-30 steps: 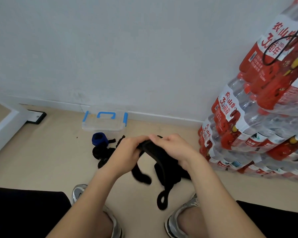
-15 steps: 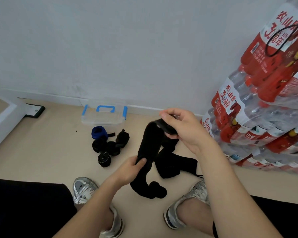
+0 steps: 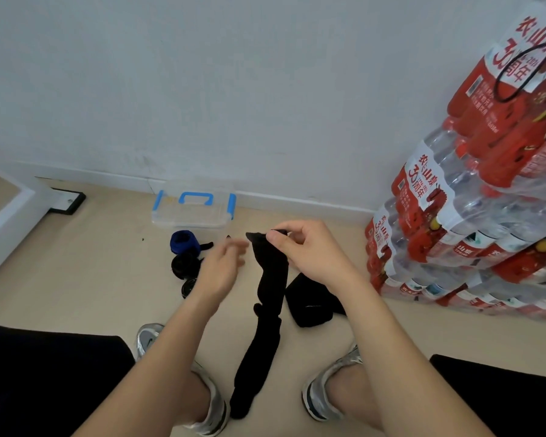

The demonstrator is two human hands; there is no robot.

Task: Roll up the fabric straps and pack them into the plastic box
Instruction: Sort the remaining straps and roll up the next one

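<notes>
Right hand (image 3: 303,250): centre frame, pinching black fabric strap (image 3: 267,326) by its top end.
Left hand (image 3: 223,266): blurred, fingers loosely spread, just left of strap.
Plastic box (image 3: 191,216): above, against wall (image 3: 265,89).

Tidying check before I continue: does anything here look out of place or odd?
Nothing damaged. The blue fabric roll and black fabric rolls lie on the floor outside the clear blue-latched plastic box, not yet packed.

Black strap (image 3: 267,313); clear box (image 3: 192,211) with blue latches and handle; one blue roll (image 3: 184,242) among black rolls (image 3: 185,264); red-and-white labelled bottles (image 3: 473,222); beige floor (image 3: 85,263); silver shoes (image 3: 320,394).
</notes>
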